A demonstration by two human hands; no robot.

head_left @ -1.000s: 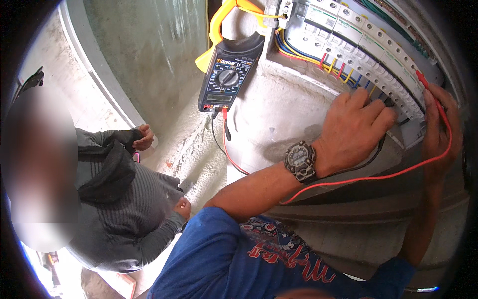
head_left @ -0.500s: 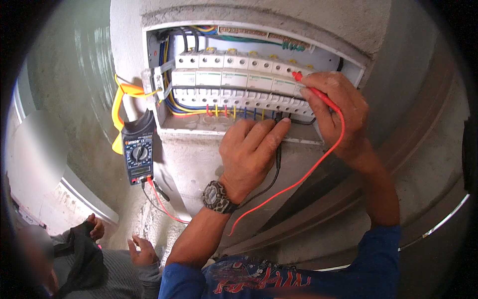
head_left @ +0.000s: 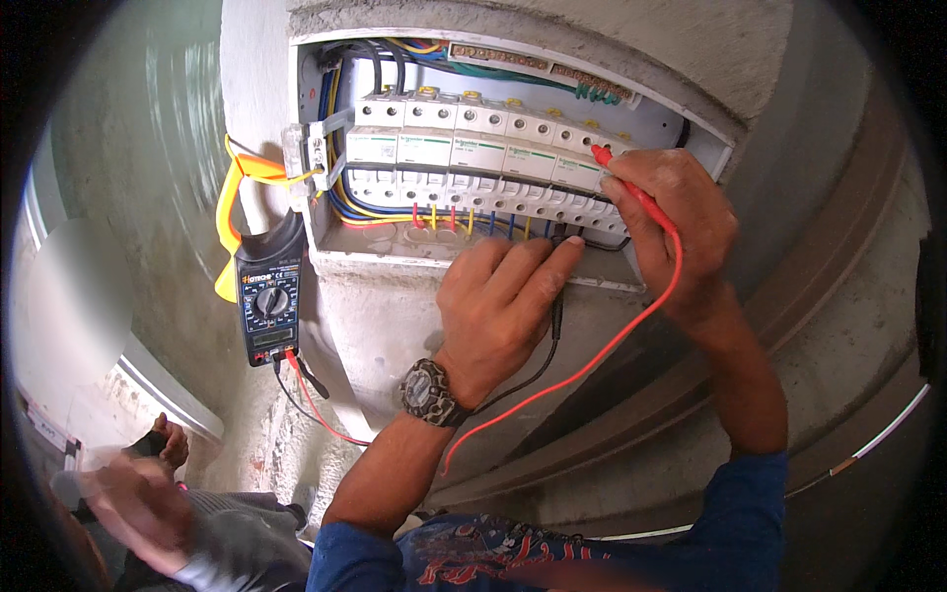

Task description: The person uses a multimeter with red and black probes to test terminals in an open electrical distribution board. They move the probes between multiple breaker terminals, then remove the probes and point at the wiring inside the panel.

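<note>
In a white wall box, a row of white circuit breakers (head_left: 424, 146) is wired with red, yellow and blue wires below. My right hand (head_left: 681, 212) pinches a red test probe (head_left: 646, 202), whose tip end is at the upper terminals toward the right of the row. Under the lower terminals, my left hand (head_left: 508, 306) is closed on a black test probe (head_left: 557, 318), mostly hidden behind the fingers; its tip cannot be made out. A black digital multimeter (head_left: 268, 301) with a round dial hangs left of the box, its red lead (head_left: 562, 380) running to the red probe.
A yellow strap (head_left: 233, 202) hangs by the box's left edge, beside a clear plastic piece (head_left: 314, 158). Terminal bars (head_left: 498, 56) with green wires line the top of the box (head_left: 385, 264). Another person's hand (head_left: 138, 498) is at the lower left.
Both my hands keep their places at the breakers, the probes still held. The view shifts slightly. The other person's hand at lower left has moved left and is blurred.
</note>
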